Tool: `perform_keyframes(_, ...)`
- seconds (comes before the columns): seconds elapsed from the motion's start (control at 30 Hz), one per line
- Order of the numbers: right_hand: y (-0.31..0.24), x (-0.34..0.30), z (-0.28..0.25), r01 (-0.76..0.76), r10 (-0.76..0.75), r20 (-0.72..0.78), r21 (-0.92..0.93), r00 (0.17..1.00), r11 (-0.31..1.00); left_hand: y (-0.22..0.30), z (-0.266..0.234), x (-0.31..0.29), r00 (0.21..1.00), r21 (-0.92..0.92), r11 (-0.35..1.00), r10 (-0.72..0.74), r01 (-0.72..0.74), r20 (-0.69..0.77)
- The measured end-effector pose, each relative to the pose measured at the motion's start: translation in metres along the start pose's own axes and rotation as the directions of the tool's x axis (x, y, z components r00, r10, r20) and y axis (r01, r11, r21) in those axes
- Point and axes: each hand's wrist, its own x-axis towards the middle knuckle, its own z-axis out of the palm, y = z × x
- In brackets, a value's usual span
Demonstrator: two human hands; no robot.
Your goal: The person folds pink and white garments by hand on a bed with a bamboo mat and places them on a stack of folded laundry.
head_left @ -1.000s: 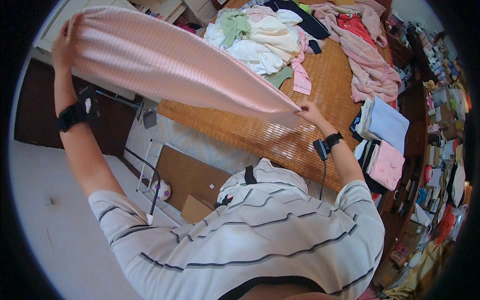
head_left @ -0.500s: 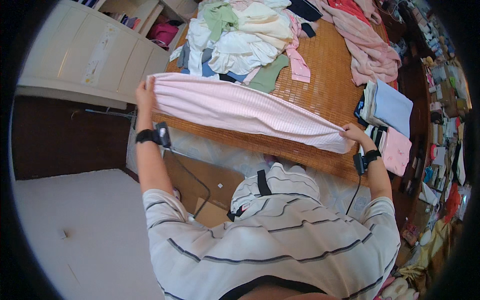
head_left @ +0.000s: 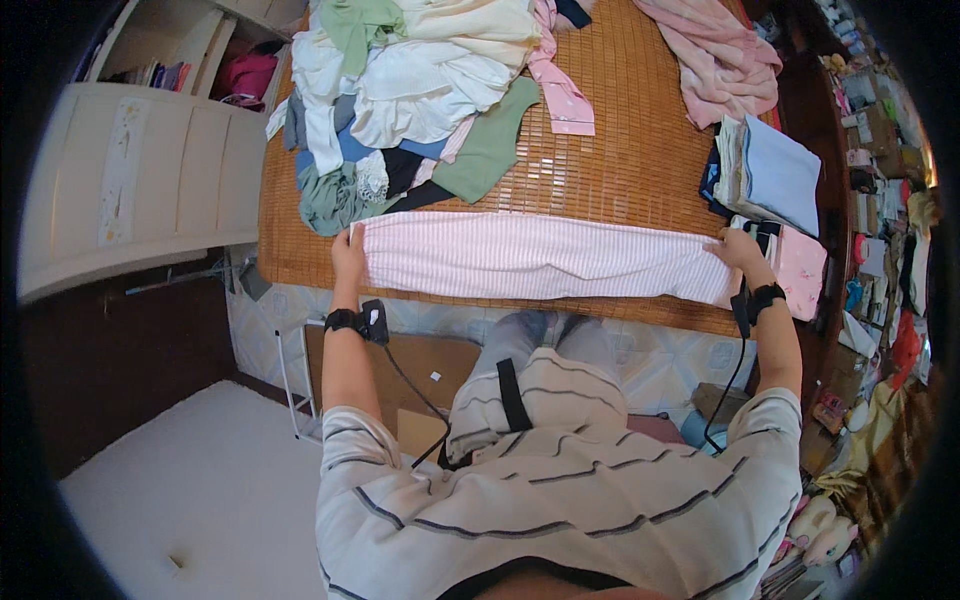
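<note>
A long pink-and-white striped garment (head_left: 540, 255), perhaps trousers folded lengthwise, lies stretched along the near edge of the brown bamboo mat (head_left: 610, 175). At its left end, my left hand (head_left: 348, 258) pinches the upper corner. My right hand (head_left: 742, 252) grips the opposite end by its upper edge, close beside a folded pink garment (head_left: 797, 270). The cloth is mostly flat, with slight creases toward the right. Just beyond it lie a grey-green crumpled garment (head_left: 335, 195) and a green garment (head_left: 490, 150).
A heap of loose clothes (head_left: 430, 90) covers the far left of the mat. Folded clothes (head_left: 780, 180) are stacked at the right edge, with a pink blanket (head_left: 725, 60) farther back. A cream cabinet (head_left: 150, 190) stands left; crowded shelves (head_left: 880, 200) line the right.
The striped garment has come down from a slanted, bunched hold in the air onto the mat's near edge, straighter and flatter. Both hands still hold its ends. The view has shifted.
</note>
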Motion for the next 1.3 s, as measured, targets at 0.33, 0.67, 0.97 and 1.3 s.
perform_keyframes(0.33, -0.055, 0.066, 0.146, 0.131, -0.048, -0.348, 0.218, 0.936, 0.967, -0.054, 0.054, 0.031, 0.992, 0.304, 0.953, -0.049, 0.011, 0.118)
perform_keyframes(0.67, -0.044, 0.074, 0.247, -0.148, 0.525, -0.414, 0.664, 0.743, 0.733, -0.128, 0.042, 0.041, 0.931, -0.222, 0.936, -0.199, 0.272, 0.305)
perform_keyframes(0.97, -0.013, 0.107, 0.266, -0.023, 0.854, 0.15, 0.987, 0.497, -0.16, -0.114, 0.045, 0.038, 0.959, -0.138, 0.982, -0.086, 0.126, 0.269)
perform_keyframes(1.3, 0.013, 0.099, 0.276, -0.207, 0.758, 0.324, 0.946, 0.566, -0.249, -0.098, 0.061, 0.041, 0.957, -0.177, 0.968, -0.126, 0.176, 0.26)
